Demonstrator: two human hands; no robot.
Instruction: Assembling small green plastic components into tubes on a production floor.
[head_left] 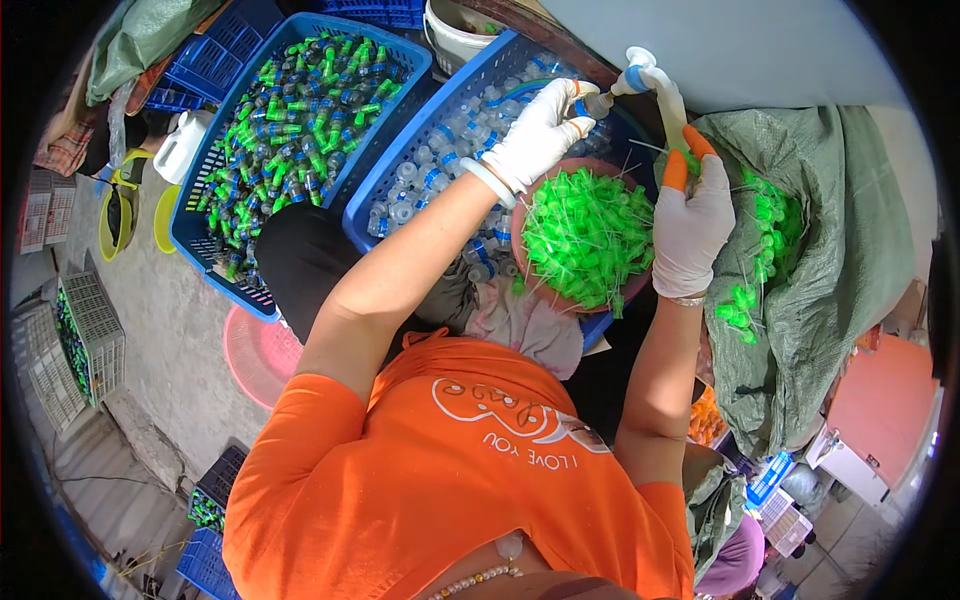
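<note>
My left hand, in a white glove with orange fingertip covers, pinches a small clear plastic bottle. It is close to a white nozzle-like fitting with a pale curved stem. My right hand, gloved likewise, closes its orange-tipped thumb and finger on a green spray cap, mostly hidden; a thin white tube sticks out from there. Between my hands, a pink bowl is heaped with green spray caps with thin tubes. Behind it, a blue basket holds clear blue-banded bottles.
Left of it, another blue basket is full of dark bottles with green tops. A green woven sack with more green caps stands at the right. A pink basin and a white jug lie at the left.
</note>
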